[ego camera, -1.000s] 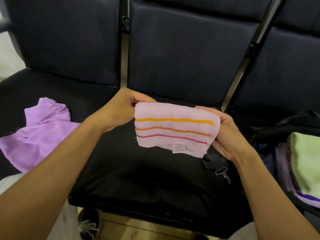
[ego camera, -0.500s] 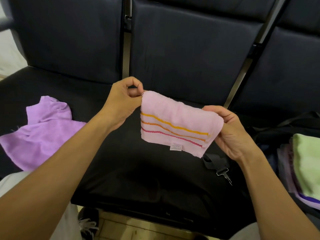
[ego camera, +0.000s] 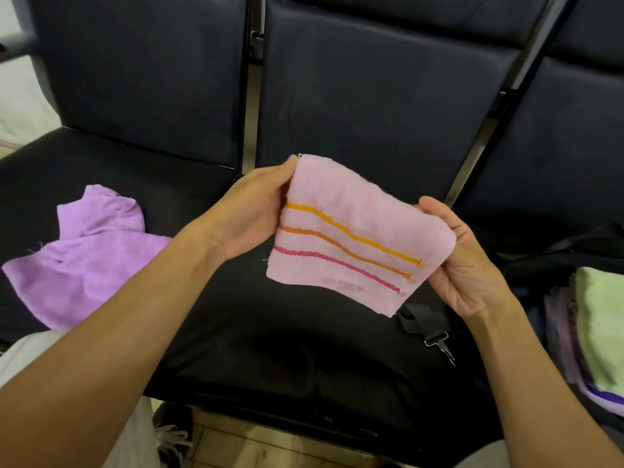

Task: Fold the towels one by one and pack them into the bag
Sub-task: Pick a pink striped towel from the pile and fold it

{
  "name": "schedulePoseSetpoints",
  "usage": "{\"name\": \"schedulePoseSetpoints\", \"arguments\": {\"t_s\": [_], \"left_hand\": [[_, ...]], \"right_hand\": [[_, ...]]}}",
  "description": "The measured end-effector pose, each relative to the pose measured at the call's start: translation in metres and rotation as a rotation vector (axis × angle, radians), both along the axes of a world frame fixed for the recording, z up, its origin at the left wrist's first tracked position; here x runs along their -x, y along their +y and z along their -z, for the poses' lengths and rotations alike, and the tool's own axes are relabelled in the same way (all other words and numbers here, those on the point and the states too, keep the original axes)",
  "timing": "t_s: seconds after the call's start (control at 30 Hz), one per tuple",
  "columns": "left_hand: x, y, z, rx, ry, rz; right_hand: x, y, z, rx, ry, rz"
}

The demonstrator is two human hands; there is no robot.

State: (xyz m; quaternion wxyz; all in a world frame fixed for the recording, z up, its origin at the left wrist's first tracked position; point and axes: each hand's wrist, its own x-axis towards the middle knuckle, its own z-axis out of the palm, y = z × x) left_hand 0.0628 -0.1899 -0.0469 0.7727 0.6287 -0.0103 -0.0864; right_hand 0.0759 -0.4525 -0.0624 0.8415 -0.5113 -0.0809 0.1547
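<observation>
I hold a folded pink towel (ego camera: 358, 211) with yellow, orange and pink stripes in the air above the middle seat. My left hand (ego camera: 250, 211) grips its left edge, fingers behind the cloth. My right hand (ego camera: 462, 261) grips its folded right edge. The towel tilts down to the right, a small label near its lower edge. A crumpled purple towel (ego camera: 81, 255) lies on the left seat. At the right edge the black bag (ego camera: 547, 261) stands open with folded towels inside, a light green one (ego camera: 601, 329) on top.
A row of black padded seats (ego camera: 270, 349) with dark backrests (ego camera: 371, 96) fills the view. A black strap with a metal clip (ego camera: 439, 342) lies on the middle seat below the towel. My light trousers and a shoe show at the bottom, above a tiled floor.
My left hand has raised the towel's left edge and taken a fuller grip on it. The towel has tilted, its right end lower, and both hands have shifted slightly right.
</observation>
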Motion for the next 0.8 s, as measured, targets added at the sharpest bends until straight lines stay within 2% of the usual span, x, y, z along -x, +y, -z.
{"name": "schedulePoseSetpoints", "arguments": {"t_s": [0.07, 0.17, 0.3, 0.53, 0.7, 0.8], "left_hand": [[0.001, 0.000, 0.000, 0.002, -0.017, 0.001], [0.004, 0.001, 0.003, -0.088, -0.140, -0.008], [0.006, -0.001, 0.001, -0.059, -0.184, 0.022], [0.005, -0.003, 0.002, -0.106, -0.161, 0.088], [0.003, -0.008, 0.006, -0.152, -0.138, 0.052], [0.001, -0.009, 0.010, -0.140, -0.132, 0.029]], "right_hand": [[0.000, 0.000, 0.001, 0.003, -0.021, -0.010], [-0.001, -0.002, 0.004, 0.009, -0.019, -0.035], [0.001, -0.002, 0.005, 0.044, -0.006, -0.096], [0.007, 0.001, 0.006, 0.152, 0.192, -0.018], [0.006, 0.008, 0.010, 0.031, 0.260, 0.091], [0.005, 0.009, 0.011, -0.008, 0.265, 0.084]]}}
